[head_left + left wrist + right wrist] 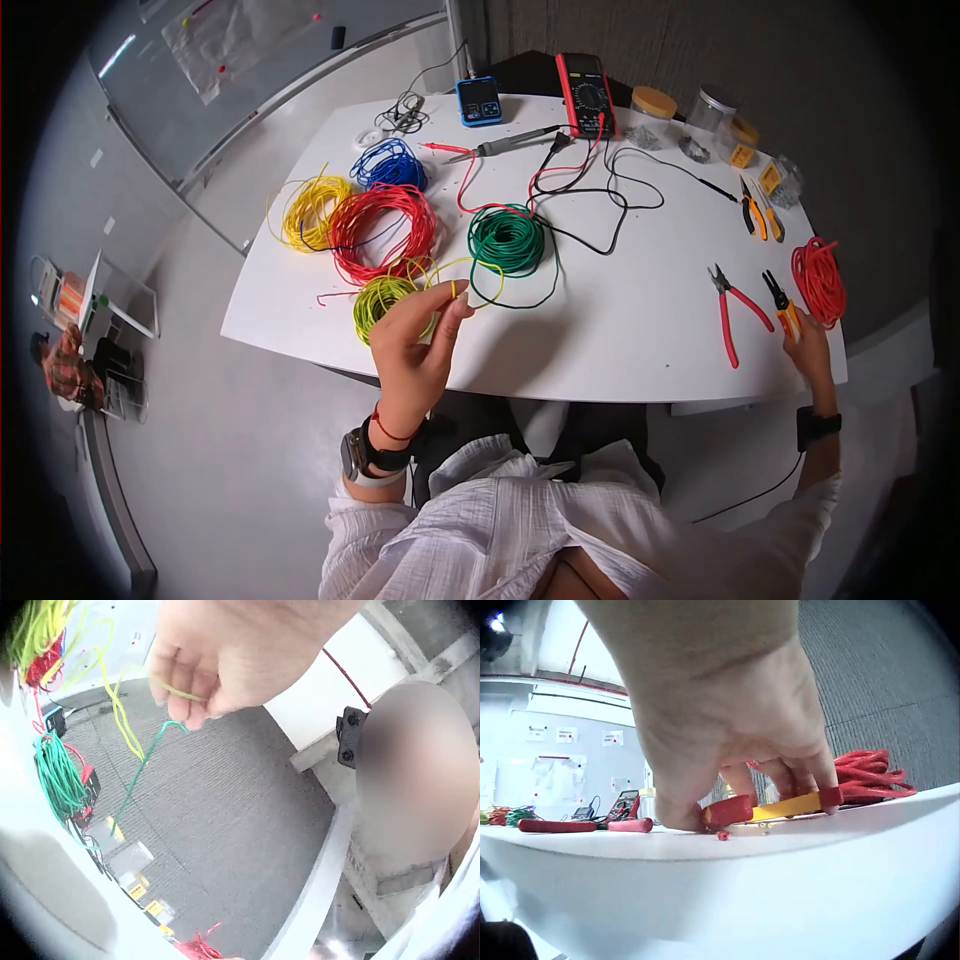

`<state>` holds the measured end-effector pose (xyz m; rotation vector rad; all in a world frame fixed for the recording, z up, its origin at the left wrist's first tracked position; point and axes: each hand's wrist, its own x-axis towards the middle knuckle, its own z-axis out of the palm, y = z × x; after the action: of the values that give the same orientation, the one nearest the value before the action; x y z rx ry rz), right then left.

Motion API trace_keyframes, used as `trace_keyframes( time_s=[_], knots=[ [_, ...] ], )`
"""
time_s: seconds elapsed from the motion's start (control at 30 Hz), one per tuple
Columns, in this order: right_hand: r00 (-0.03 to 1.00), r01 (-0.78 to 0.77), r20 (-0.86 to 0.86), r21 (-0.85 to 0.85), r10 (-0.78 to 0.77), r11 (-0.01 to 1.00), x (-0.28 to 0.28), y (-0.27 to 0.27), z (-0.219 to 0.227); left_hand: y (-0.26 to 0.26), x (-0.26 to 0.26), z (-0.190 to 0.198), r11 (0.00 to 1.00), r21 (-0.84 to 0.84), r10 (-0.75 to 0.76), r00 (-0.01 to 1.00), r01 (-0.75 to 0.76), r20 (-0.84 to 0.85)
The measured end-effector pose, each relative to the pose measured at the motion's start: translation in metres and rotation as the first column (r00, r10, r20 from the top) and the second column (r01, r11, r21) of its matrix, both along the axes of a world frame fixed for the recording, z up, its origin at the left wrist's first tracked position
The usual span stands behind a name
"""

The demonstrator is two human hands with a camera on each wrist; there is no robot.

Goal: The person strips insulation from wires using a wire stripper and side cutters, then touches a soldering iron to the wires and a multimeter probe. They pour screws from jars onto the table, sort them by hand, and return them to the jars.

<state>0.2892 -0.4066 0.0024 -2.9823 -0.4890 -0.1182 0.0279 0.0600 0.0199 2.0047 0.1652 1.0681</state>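
Note:
My left hand (420, 330) is raised over the front of the white table (600, 340) and pinches a thin yellow-green wire (180, 691) between thumb and fingertips. That wire runs from the yellow-green coil (378, 298) just beyond the hand. My right hand (806, 345) rests at the table's right front edge. Its fingers (810, 776) curl round the red and yellow handles of a small wire stripper (780, 808), which lies on the tabletop. A red wire coil (818, 280) lies just behind that hand.
Yellow (312, 210), blue (390, 165), red (385, 230) and green (507, 240) wire coils lie across the table. Red-handled pliers (732, 305) sit left of the right hand. A multimeter (588, 95) with leads, orange cutters (755, 212) and jars (652, 110) stand at the back.

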Motion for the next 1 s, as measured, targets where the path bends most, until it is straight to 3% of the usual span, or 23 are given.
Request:
trace_keyframes(
  time_s=[0.03,0.1,0.27,0.33,0.37,0.43,0.57,0.63,0.7,0.73,0.8,0.87,0.93,0.97,1.0],
  knots=[
    [0.999,-0.022,0.045,0.017,0.021,1.0,-0.002,0.001,-0.001,-0.002,-0.001,-0.001,1.0,0.001,-0.002,1.0,0.002,-0.002],
    [0.998,0.024,0.049,0.01,-0.025,1.0,-0.01,0.01,0.003,-0.005,-0.002,-0.002,0.966,-0.24,-0.095,0.995,0.096,0.014],
    [0.987,0.141,0.081,-0.031,-0.138,0.989,-0.006,0.006,-0.007,-0.005,-0.01,0.0,0.924,-0.336,-0.186,0.982,0.183,0.024],
    [0.956,0.084,0.289,-0.086,-0.055,0.993,-0.003,-0.003,-0.013,-0.006,-0.011,0.001,0.901,-0.379,-0.217,0.976,0.21,0.024],
    [0.955,0.085,0.29,-0.086,-0.057,0.993,-0.005,-0.001,-0.011,-0.007,-0.012,0.002,0.889,-0.392,-0.241,0.97,0.236,0.035],
    [0.901,0.122,0.408,0.09,-0.148,0.988,-0.011,0.004,-0.005,-0.008,-0.012,0.003,0.876,-0.404,-0.268,0.962,0.263,0.045],
    [0.862,0.053,0.484,0.206,-0.149,0.977,-0.012,-0.003,-0.004,-0.011,-0.008,0.003,0.858,-0.448,-0.254,0.966,0.249,0.051],
    [0.912,0.046,0.364,0.37,-0.19,0.928,-0.018,0.004,0.001,-0.01,-0.007,0.0,0.841,-0.487,-0.238,0.969,0.237,0.06],
    [0.927,0.037,0.329,0.401,-0.182,0.915,-0.02,0.006,-0.003,-0.004,-0.008,-0.01,0.939,-0.31,-0.165,0.986,0.152,-0.016],
    [0.941,0.029,0.293,0.432,-0.17,0.901,-0.019,0.007,-0.006,-0.002,-0.007,-0.011,0.938,-0.31,-0.165,0.986,0.152,-0.016],
    [0.953,0.009,0.26,0.494,-0.158,0.869,-0.016,0.006,-0.011,0.001,-0.004,-0.011,0.998,0.053,-0.031,0.998,0.028,0.049],
    [0.963,-0.007,0.228,0.558,-0.146,0.83,-0.011,0.003,-0.018,0.001,-0.004,-0.009,0.997,0.063,-0.037,0.998,0.033,0.05],
    [0.993,0.058,0.024,0.753,-0.116,0.655,-0.009,0.0,-0.023,0.0,-0.003,-0.008,0.996,0.072,-0.047,0.998,0.044,0.049],
    [0.992,0.061,0.024,0.754,-0.12,0.654,-0.011,0.002,-0.022,0.0,-0.004,-0.009,0.997,0.036,-0.075,0.997,0.074,0.026],
    [0.993,0.101,-0.05,0.808,-0.104,0.58,-0.014,0.006,-0.022,0.0,-0.004,-0.01,0.995,-0.001,-0.103,0.995,0.103,0.005]
  ],
)
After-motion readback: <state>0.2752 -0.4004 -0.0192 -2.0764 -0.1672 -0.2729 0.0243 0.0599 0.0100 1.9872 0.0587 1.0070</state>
